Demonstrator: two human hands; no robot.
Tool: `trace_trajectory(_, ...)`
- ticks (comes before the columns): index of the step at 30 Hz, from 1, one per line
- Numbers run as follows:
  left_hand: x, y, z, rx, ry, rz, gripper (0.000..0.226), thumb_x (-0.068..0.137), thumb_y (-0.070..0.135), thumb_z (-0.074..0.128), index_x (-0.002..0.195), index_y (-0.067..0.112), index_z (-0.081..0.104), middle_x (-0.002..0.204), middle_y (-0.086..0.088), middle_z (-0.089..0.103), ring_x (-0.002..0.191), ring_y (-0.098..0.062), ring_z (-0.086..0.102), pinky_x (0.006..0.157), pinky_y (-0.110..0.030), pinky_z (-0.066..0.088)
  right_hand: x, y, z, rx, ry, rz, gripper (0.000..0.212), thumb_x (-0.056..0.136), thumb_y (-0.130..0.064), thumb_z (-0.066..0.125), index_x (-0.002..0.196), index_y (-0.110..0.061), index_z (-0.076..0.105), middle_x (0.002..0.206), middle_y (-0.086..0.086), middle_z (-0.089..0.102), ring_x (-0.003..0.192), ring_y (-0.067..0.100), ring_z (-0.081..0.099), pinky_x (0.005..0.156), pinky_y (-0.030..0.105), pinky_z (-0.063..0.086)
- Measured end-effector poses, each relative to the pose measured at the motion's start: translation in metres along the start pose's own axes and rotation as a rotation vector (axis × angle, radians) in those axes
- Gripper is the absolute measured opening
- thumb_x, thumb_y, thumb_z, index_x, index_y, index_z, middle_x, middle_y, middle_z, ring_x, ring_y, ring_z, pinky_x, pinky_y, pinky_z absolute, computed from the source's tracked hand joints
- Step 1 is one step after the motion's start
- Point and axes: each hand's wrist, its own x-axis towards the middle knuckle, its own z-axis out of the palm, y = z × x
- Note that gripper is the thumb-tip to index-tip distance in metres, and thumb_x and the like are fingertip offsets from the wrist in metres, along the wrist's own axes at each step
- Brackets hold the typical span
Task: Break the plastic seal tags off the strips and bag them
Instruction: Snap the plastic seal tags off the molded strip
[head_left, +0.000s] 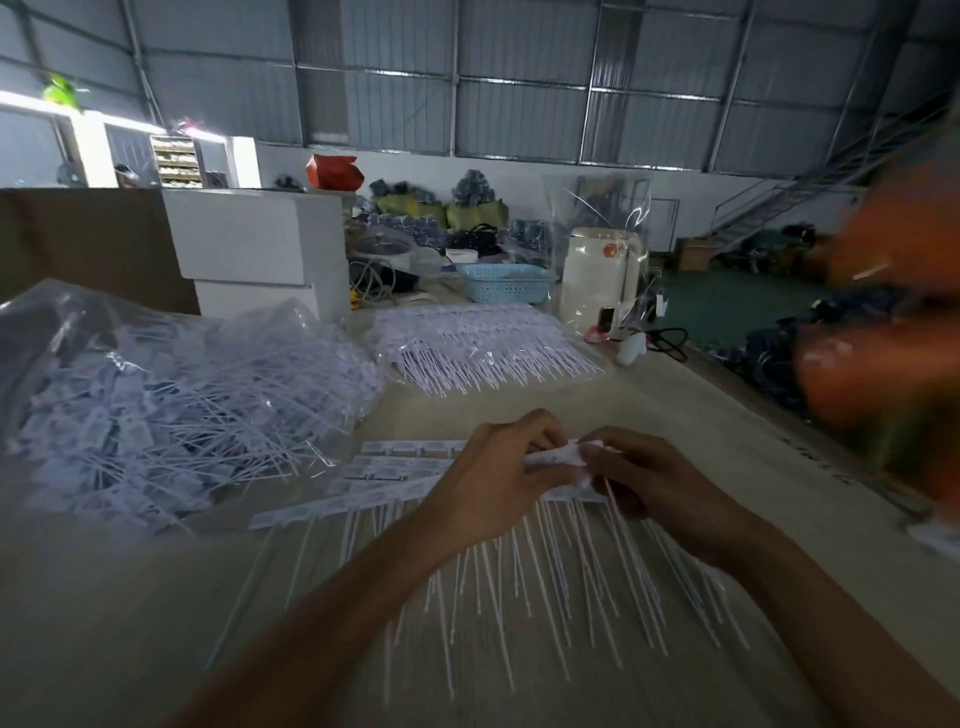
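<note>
Pale desk (130, 597) w/ seal-tag strips (395, 467) spread in front, clear bag of loose tags (156, 415) on left, another bagged bundle (478, 343) further back, blue basket (504, 283) behind.

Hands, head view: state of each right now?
Left hand: fingers curled, gripping the white seal tags.
Right hand: pinching the same seal tags.

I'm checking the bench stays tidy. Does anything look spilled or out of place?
Yes. Loose seal tags spill from the open clear bag on the left onto the table, tails tangled every way. The bagged strips behind lie neatly aligned.
</note>
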Motion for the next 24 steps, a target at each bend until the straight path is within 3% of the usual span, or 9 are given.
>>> trace_trajectory(4,-0.006,-0.008,-0.006,0.272,-0.010,0.091,0.027,0.094,0.023,0.064,0.121,0.016,0.064,0.107,-0.002,0.070,0.093,-0.018,0.064,0.077,-0.033,0.051,0.000,0.003,0.000,0.149,0.055,0.058,0.033,0.095,-0.035,0.059,0.097,-0.002,0.061,0.073,0.013,0.038,0.061,0.023,0.026,0.057,0.035,0.017)
trace_trajectory(8,-0.013,-0.006,-0.001,0.450,0.067,0.193,0.026,0.100,0.022,0.054,0.120,0.008,0.065,0.105,-0.011,0.069,0.094,-0.028,0.064,0.076,-0.041,0.053,-0.001,0.002,0.005,0.018,0.054,0.005,0.025,0.102,-0.029,0.053,0.097,-0.007,0.064,0.065,0.004,0.045,0.055,0.012,0.038,0.050,0.023,0.030)
trace_trajectory(11,-0.014,-0.003,0.001,0.305,0.031,0.118,0.021,0.102,0.016,0.051,0.106,0.006,0.069,0.097,-0.010,0.071,0.086,-0.026,0.066,0.075,-0.040,0.052,-0.002,-0.002,0.002,-0.254,0.099,-0.173,0.017,0.101,-0.019,0.054,0.091,-0.013,0.067,0.064,-0.003,0.057,0.054,0.005,0.050,0.055,0.018,0.041)
trace_trajectory(14,-0.012,0.002,0.001,-0.011,0.021,-0.024,0.022,0.100,0.009,0.055,0.090,0.012,0.075,0.075,0.000,0.072,0.065,-0.014,0.069,0.064,-0.023,0.052,0.000,0.000,0.001,-0.465,0.179,-0.289,0.016,0.101,-0.013,0.055,0.090,-0.017,0.066,0.069,-0.008,0.062,0.061,0.006,0.059,0.061,0.021,0.047)
trace_trajectory(16,-0.012,0.005,-0.001,-0.118,0.011,-0.029,0.021,0.099,0.013,0.057,0.091,0.017,0.076,0.072,0.005,0.071,0.062,-0.007,0.067,0.062,-0.014,0.048,0.004,0.000,-0.003,-0.547,0.276,-0.258,0.016,0.102,-0.015,0.053,0.094,-0.017,0.067,0.067,-0.010,0.062,0.060,0.006,0.062,0.059,0.026,0.051)
trace_trajectory(19,-0.013,0.008,-0.003,-0.139,-0.008,0.058,0.011,0.094,0.022,0.065,0.096,0.024,0.076,0.079,0.012,0.072,0.069,0.000,0.066,0.065,-0.015,0.049,0.006,-0.007,-0.021,-0.443,0.487,-0.134,0.015,0.102,-0.021,0.053,0.095,-0.024,0.066,0.064,-0.007,0.058,0.051,0.002,0.053,0.049,0.022,0.043)
trace_trajectory(21,-0.010,0.008,-0.001,-0.116,0.053,0.041,0.014,0.086,0.028,0.075,0.098,0.020,0.074,0.081,0.010,0.073,0.072,-0.001,0.067,0.065,-0.019,0.050,0.002,-0.012,-0.022,-0.267,0.393,-0.039,0.014,0.102,-0.026,0.051,0.099,-0.030,0.065,0.075,-0.005,0.061,0.056,0.002,0.052,0.048,0.020,0.041)
trace_trajectory(24,-0.005,0.008,0.001,-0.054,0.102,-0.035,0.031,0.078,0.028,0.082,0.099,0.027,0.059,0.076,0.007,0.071,0.066,-0.001,0.065,0.058,-0.025,0.052,-0.007,-0.013,0.005,-0.065,0.054,0.093,0.023,0.104,-0.039,0.046,0.109,-0.030,0.067,0.075,-0.004,0.062,0.050,0.002,0.049,0.044,0.018,0.035)
